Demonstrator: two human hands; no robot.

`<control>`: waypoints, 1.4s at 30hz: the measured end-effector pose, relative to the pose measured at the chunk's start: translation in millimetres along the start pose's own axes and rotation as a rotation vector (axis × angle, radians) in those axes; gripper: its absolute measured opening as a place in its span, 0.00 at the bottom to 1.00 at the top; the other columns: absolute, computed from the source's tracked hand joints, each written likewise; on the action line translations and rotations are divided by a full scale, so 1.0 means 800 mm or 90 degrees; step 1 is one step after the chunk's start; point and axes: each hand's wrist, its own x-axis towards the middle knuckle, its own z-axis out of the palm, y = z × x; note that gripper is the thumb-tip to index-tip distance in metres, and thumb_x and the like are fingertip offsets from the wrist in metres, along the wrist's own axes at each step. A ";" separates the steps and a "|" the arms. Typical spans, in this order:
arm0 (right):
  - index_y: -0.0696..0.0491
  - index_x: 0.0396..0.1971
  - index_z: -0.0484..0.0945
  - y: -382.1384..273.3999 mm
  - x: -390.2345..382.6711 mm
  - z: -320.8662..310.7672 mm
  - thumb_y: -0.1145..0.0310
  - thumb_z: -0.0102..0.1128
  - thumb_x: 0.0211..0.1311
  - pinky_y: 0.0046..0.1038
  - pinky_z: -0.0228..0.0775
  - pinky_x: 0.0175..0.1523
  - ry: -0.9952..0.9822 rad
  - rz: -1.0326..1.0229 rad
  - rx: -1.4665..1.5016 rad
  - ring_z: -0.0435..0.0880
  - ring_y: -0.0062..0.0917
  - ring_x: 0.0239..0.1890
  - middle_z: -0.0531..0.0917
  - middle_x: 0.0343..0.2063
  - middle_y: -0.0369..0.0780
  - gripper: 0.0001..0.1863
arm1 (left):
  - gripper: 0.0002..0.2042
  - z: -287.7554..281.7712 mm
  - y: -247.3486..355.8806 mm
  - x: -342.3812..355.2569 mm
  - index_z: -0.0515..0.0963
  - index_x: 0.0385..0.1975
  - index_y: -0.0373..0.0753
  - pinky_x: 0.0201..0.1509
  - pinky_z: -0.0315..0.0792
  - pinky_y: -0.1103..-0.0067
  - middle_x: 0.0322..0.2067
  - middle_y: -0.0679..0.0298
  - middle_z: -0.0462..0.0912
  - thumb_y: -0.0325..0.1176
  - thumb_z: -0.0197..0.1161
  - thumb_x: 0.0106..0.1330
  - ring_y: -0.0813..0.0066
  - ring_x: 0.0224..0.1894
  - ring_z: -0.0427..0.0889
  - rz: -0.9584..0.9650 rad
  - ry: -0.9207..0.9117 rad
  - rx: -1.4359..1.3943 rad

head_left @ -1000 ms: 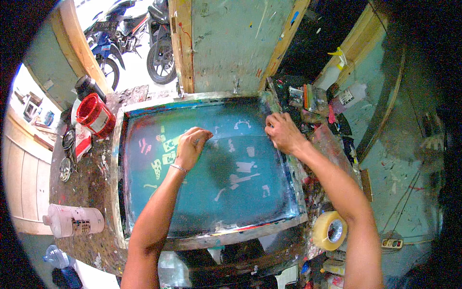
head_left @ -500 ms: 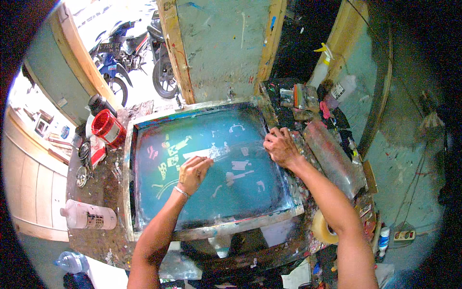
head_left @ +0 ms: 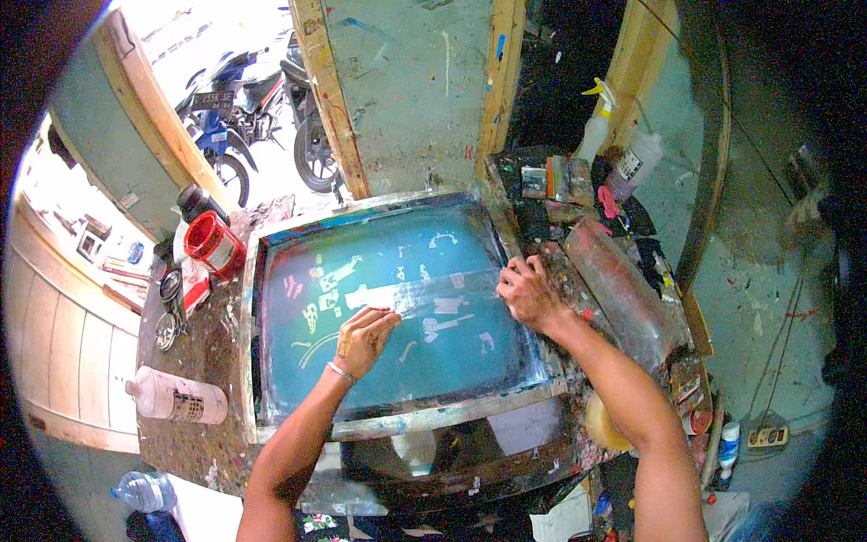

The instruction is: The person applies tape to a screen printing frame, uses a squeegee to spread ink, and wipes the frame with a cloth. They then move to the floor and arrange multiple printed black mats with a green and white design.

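A screen-printing frame (head_left: pixel 406 417) with teal mesh and several pale stencil shapes lies flat on the workbench. Across the middle of the mesh runs a clear strip of tape (head_left: pixel 452 287), glossy, with a bright patch near its left part. My left hand (head_left: pixel 364 341), a bracelet at its wrist, is closed, pinching the strip's left part just over the mesh. At the frame's right inner edge my right hand (head_left: pixel 530 291) has its fingers curled at the strip's other end. Whether the strip touches the mesh everywhere, I cannot tell.
On the left stand a red ink tub (head_left: pixel 215 244) and a lying pale bottle (head_left: pixel 181 397). To the right are a clear plastic roll (head_left: pixel 623 285), a spray bottle (head_left: pixel 594 126) and a tape roll (head_left: pixel 602 425), partly behind my forearm. Motorcycles (head_left: pixel 262 117) stand outside the doorway.
The view has shifted slightly. My left hand has come down a little, and the clear strip shows more plainly across the mesh. My right hand stays at the frame's right edge.
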 end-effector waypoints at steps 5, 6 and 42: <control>0.51 0.24 0.80 -0.004 -0.001 -0.015 0.70 0.58 0.50 0.42 0.62 0.55 0.000 0.000 0.046 0.74 0.33 0.50 0.80 0.36 0.38 0.03 | 0.08 -0.015 0.007 0.006 0.82 0.40 0.39 0.43 0.80 0.72 0.38 0.57 0.84 0.25 0.63 0.62 0.61 0.41 0.84 0.018 -0.058 -0.017; 0.51 0.25 0.80 -0.002 0.002 -0.020 0.69 0.62 0.49 0.40 0.62 0.55 0.000 -0.002 0.034 0.74 0.32 0.50 0.81 0.36 0.37 0.03 | 0.10 -0.020 0.006 0.011 0.82 0.42 0.40 0.43 0.80 0.72 0.39 0.57 0.84 0.25 0.63 0.61 0.60 0.41 0.84 0.022 -0.075 -0.027; 0.52 0.30 0.74 0.041 0.047 0.031 0.81 0.60 0.53 0.30 0.70 0.41 0.180 0.296 0.401 0.81 0.26 0.30 0.80 0.21 0.34 0.08 | 0.08 0.025 -0.091 0.056 0.74 0.27 0.31 0.35 0.73 0.83 0.28 0.63 0.79 0.16 0.49 0.67 0.80 0.28 0.78 -0.330 0.150 -0.291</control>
